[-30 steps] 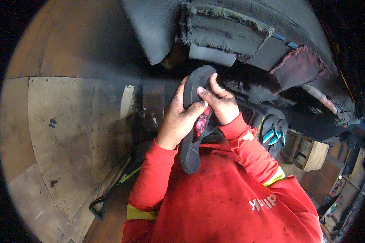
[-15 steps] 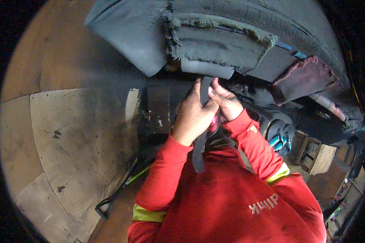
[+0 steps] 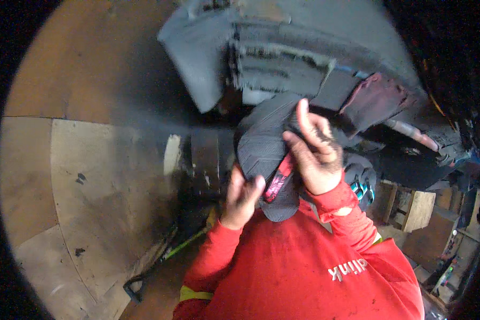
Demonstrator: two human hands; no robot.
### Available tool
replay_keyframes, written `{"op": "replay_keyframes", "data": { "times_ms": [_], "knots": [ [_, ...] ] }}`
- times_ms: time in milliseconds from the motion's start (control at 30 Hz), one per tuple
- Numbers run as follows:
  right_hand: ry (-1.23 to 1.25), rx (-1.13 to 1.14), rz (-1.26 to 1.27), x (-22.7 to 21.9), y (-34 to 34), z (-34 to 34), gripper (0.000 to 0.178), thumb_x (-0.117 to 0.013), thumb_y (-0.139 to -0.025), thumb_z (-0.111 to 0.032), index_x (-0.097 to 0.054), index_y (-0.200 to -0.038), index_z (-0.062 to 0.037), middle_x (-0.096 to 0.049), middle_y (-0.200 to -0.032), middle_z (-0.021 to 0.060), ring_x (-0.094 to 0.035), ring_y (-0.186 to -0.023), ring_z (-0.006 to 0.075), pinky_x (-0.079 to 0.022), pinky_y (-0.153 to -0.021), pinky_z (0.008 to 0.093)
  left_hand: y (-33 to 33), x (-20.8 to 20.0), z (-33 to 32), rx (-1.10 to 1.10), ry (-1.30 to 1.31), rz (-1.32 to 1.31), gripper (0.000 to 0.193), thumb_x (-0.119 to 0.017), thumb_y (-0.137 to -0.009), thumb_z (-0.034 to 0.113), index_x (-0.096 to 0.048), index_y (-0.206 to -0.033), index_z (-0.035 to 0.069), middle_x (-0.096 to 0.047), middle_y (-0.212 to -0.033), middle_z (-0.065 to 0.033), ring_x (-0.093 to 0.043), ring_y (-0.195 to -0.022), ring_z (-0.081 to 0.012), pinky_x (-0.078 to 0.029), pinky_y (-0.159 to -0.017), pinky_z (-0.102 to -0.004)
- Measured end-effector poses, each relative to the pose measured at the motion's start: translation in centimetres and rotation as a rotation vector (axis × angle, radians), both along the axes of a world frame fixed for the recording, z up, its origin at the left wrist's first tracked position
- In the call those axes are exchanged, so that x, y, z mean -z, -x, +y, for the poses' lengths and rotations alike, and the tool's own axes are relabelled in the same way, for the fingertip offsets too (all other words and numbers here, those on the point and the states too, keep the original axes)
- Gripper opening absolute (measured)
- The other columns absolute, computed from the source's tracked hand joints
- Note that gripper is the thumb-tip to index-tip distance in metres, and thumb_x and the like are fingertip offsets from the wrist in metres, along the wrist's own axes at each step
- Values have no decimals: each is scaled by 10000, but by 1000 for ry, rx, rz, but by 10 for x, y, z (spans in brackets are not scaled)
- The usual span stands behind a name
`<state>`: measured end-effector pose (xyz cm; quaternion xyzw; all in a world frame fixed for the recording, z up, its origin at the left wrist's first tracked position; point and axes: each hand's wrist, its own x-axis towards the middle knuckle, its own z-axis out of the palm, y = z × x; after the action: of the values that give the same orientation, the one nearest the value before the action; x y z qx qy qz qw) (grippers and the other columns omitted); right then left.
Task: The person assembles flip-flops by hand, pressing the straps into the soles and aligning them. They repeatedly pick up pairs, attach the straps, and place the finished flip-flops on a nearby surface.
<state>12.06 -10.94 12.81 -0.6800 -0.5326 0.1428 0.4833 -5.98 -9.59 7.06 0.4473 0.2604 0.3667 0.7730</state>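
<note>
Hands, two, both bare and smudged dark. Sandal, one, black, with one pink-and-black patterned strap; held up before the red top, its sole tilted, rounded upper end near the grey housing.

Left hand: closed on the sandal's lower left edge, thumb laid over the sole, other fingers mostly hidden behind. Right hand: at the sandal's right edge, thumb tip against it, forefinger straight and pointing up, the rest loosely bent (whether this hand bears any grip, one cannot tell). Arms, two, bent, wrists raised and drawn toward each other; red sleeves, two, with one yellow band showing on each.

Cloth flaps on the housing, two clearly distinguishable: one grey-green and frayed, one dark red nearer the housing's right end. Pale pipe, one, below the red flap.

Black footwear with turquoise straps, beside the right forearm; count uncertain, shapes overlapping. Wooden frame, one, further right. Pale board, one large, bearing two dark marks near its left edge. Black handle, one, by the board's lower right corner.
</note>
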Motion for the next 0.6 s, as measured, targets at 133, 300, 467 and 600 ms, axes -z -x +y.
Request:
{"op": "replay_keyframes", "data": {
  "times_ms": [133, 300, 467, 600],
  "knots": [
    [-131, 245, 266, -66, -33, 10, 650, -691, -892, -35, -437, -1483, -128, -601, -1129, 63, -572, -936, 112, -461, -862, 237, -21, -28, -12, 146, 6, 8, 820, -663, -940, 144, -125, -1553, 57, -360, -1486, -121, -408, -1331, -240, -465, -1009, -382],
    [-266, 126, 506, -79, -46, -13, 806, -664, -926, -83, -192, -1577, -140, -470, -1418, 175, -548, -1206, 209, -455, -1012, 334, -54, -61, 12, -6, -53, 10, 845, -618, -960, 101, -38, -1573, 123, -453, -1404, -144, -611, -1085, -233, -630, -706, -350],
    [39, -33, 823, -37, -24, -58, 892, -650, -932, -59, -61, -1590, -178, -526, -1376, 164, -537, -1232, 239, -468, -1015, 366, -62, -72, 20, 98, -35, -62, 871, -607, -957, 85, 8, -1573, 116, -437, -1424, -180, -650, -980, -223, -629, -651, -329],
    [-43, -224, 897, -20, -15, -69, 832, -596, -960, -31, -73, -1592, -169, -558, -1354, 126, -567, -1114, 135, -490, -918, 278, -63, -80, 16, 66, -197, 109, 840, -604, -952, 70, -32, -1567, 44, -529, -1359, -158, -601, -1080, -169, -589, -686, -271]
  ]
}}
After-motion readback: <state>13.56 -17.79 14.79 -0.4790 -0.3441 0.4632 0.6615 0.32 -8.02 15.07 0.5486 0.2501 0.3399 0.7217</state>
